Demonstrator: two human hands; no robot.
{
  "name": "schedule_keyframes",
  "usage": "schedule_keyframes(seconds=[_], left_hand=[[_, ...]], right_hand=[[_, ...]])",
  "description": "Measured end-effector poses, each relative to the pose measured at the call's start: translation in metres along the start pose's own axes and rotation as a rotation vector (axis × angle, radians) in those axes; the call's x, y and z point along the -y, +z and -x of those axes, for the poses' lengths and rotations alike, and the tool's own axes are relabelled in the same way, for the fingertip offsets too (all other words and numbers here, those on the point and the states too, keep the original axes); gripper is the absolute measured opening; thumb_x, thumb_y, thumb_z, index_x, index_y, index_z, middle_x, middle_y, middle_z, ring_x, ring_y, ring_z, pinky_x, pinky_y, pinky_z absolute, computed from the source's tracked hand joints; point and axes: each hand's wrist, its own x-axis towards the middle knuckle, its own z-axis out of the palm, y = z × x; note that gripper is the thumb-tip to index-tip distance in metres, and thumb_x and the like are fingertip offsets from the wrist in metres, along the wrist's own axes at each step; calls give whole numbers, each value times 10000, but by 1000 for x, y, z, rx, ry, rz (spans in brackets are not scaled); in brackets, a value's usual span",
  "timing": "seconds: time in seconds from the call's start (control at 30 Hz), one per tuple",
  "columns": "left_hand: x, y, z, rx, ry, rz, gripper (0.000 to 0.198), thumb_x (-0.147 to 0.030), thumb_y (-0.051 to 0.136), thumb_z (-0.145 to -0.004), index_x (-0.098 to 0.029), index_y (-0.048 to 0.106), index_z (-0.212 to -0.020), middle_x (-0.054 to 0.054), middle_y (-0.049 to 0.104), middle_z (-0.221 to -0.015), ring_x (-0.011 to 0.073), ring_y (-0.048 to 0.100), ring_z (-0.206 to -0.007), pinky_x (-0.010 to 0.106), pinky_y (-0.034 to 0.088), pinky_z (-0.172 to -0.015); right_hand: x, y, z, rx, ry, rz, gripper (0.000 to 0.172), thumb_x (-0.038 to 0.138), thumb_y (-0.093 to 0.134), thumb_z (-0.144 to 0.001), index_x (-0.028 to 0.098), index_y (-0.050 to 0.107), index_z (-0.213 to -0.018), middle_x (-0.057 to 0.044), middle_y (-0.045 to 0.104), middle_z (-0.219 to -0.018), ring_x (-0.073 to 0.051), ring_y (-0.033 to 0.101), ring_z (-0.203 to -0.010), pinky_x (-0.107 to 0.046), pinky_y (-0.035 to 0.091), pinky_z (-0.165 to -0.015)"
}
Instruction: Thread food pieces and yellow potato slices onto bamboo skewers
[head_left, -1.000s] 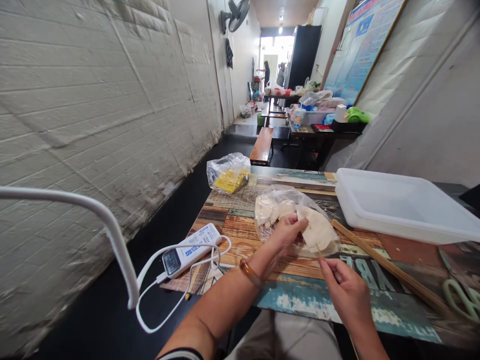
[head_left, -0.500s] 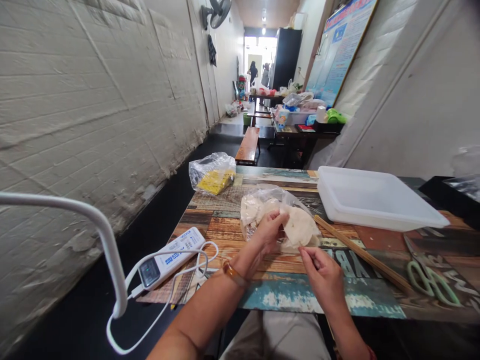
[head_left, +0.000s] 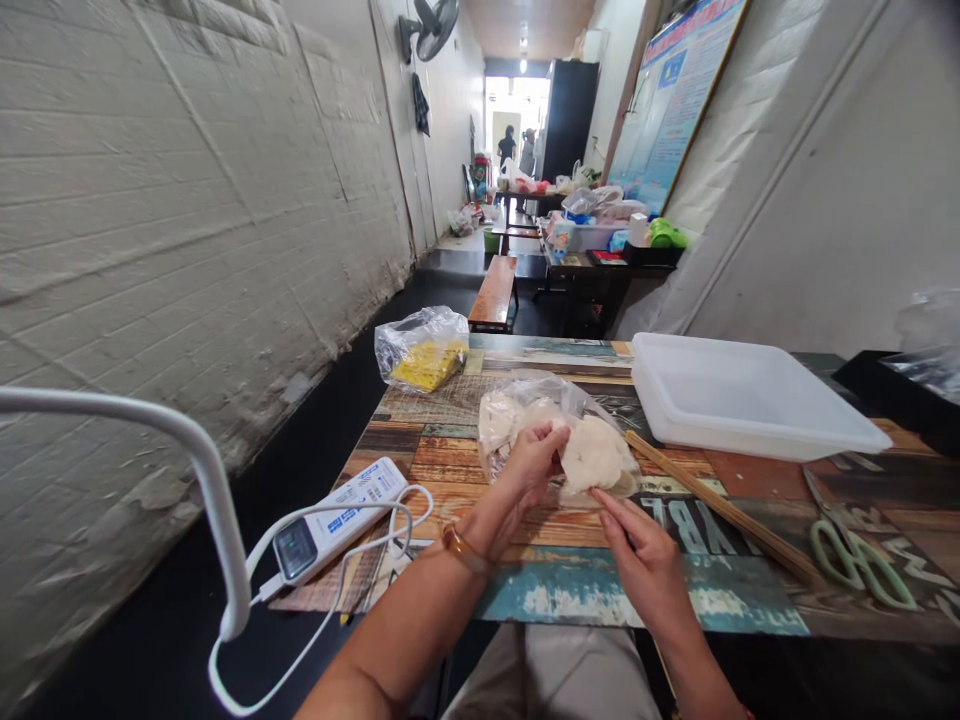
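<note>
My left hand [head_left: 534, 458] is closed on a pale, round, floppy piece of food [head_left: 592, 456], holding it just over a clear plastic bag [head_left: 517, 405] with more pale pieces in it. My right hand [head_left: 643, 552] is pinched shut below the piece, fingertips touching its lower edge. A thin skewer seems to be in that pinch, but it is too small to be sure. Both hands are over a patterned wooden table [head_left: 585, 590].
A white plastic tray [head_left: 742, 395] stands at the right, bamboo skewers [head_left: 724, 510] lie in front of it, green-handled scissors [head_left: 855, 560] further right. A bag of yellow food [head_left: 424, 350] sits far left, a white power bank with cable [head_left: 330, 520] near left. Two people stand far down the corridor [head_left: 517, 150].
My right hand has moved up until its fingertips reach the pale piece. My left hand has kept its hold. The camera has turned slightly to the right.
</note>
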Motion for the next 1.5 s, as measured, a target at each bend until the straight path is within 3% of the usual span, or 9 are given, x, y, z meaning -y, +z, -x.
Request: schedule_keyframes(seconds=[0.33,0.53,0.7,1.1,1.33,1.5], left_hand=[[-2,1,1,-19,-32,17,328,-379,768,-536,-140,632,-713,18,650,-621,123,574,-527,246,475,-534],[-1,-1,-1,-9,-68,2,228,-331,699,-618,-136,616,-701,30,650,-629,123,575,-512,231,457,-485],[1,-3,-3,25,-79,9,218,-321,696,-619,-131,604,-672,9,612,-567,102,539,-461,194,381,-413],[0,3,1,62,-87,70,208,-301,698,-616,-122,593,-624,0,573,-515,79,480,-423,193,332,-401],[-3,5,4,36,-107,81,133,-258,637,-622,-135,591,-645,-2,574,-529,88,478,-421,192,325,-369],[0,5,3,41,-122,56,114,-235,627,-633,-126,594,-623,13,597,-539,93,501,-436,198,357,-400]], right_hand=[[3,-13,4,104,70,-123,357,361,509,-879,247,654,-1184,-61,682,-1144,-231,630,-1063,-384,505,-924],[1,-17,3,78,108,-161,304,392,556,-850,250,726,-1058,-64,720,-986,-213,674,-845,-307,560,-707],[-1,-18,4,85,114,-138,299,395,557,-847,243,741,-1027,-52,702,-854,-173,636,-646,-272,515,-563],[4,-15,-1,44,92,-91,318,436,533,-841,234,752,-951,-51,665,-692,-221,644,-700,-316,520,-614],[11,-7,2,-106,156,-111,353,511,529,-815,230,743,-791,-19,562,-482,-206,579,-524,-303,462,-484],[2,-6,5,-20,219,-175,325,503,541,-819,240,730,-850,16,541,-460,-142,471,-391,-263,381,-402]])
